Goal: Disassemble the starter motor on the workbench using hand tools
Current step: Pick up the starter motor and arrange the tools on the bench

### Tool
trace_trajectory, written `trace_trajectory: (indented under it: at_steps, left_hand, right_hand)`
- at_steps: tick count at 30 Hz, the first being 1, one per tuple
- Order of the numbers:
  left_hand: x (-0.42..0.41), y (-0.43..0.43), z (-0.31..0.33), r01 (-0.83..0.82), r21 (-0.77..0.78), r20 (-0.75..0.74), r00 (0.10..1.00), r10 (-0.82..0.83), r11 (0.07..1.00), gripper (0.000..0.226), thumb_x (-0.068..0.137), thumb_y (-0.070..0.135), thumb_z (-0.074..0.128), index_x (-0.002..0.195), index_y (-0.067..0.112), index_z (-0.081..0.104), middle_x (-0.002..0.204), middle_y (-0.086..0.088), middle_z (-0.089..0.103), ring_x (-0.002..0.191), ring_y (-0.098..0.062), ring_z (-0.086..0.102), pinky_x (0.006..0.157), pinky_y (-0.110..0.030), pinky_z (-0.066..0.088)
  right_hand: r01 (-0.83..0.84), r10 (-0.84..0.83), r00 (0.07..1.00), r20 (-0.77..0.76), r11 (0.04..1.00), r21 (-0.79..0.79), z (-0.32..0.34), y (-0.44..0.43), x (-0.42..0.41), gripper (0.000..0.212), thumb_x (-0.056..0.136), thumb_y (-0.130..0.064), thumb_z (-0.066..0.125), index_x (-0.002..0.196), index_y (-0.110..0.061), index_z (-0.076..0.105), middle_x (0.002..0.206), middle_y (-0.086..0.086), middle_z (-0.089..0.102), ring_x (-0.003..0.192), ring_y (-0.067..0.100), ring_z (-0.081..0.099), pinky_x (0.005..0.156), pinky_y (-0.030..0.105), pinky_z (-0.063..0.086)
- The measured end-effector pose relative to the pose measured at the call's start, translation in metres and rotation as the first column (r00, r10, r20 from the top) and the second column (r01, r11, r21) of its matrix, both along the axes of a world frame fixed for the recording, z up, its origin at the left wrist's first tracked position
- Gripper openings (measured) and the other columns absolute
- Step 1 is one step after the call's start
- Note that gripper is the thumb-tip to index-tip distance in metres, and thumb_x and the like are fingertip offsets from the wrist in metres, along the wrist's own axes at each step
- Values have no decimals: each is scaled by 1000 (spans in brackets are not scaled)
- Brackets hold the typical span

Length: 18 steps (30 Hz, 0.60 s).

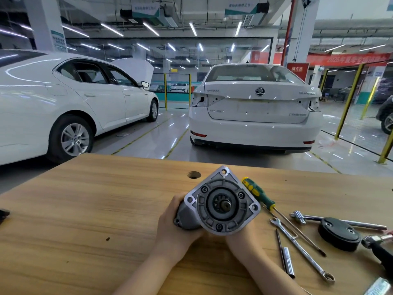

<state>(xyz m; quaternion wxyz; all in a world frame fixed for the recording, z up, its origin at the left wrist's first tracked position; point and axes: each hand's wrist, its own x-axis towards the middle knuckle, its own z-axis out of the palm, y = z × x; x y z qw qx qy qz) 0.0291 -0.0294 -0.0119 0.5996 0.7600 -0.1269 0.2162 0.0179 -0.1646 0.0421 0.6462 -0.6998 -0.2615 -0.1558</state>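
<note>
One screwdriver (258,193) — one spanner (302,249) — beside starter motor (223,206)

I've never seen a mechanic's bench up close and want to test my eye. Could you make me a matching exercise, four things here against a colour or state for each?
Things:
1. starter motor
2. screwdriver
3. round cover
4. combination wrench

Descriptions:
A. black, lying far right among the tools
B. held between the left hand and right hand
C. slim, all silver, lying flat on the workbench
D. green and yellow handle

Pairs: 1-B, 2-D, 3-A, 4-C
</note>
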Motion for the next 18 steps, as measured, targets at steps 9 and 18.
trace_trajectory:
  at_steps: [9,18]
  left_hand:
    - [-7,-4,5,-25,66,24,999,23,998,55,53,11,89,97,25,60,92,16,67,84,-3,61,65,-10,45]
    - [-9,-6,7,-53,100,37,998,49,994,56,52,5,88,93,29,59,92,17,66,84,-2,61,64,-7,44]
  right_hand:
    - [121,-148,977,-154,977,-174,-50,-27,10,40,83,7,57,92,-32,53,97,-14,56,86,-24,48,68,-2,39]
    - [176,-192,969,-157,978,-110,-56,-26,17,40,83,8,57,89,-32,54,92,-17,56,81,-23,50,66,0,41]
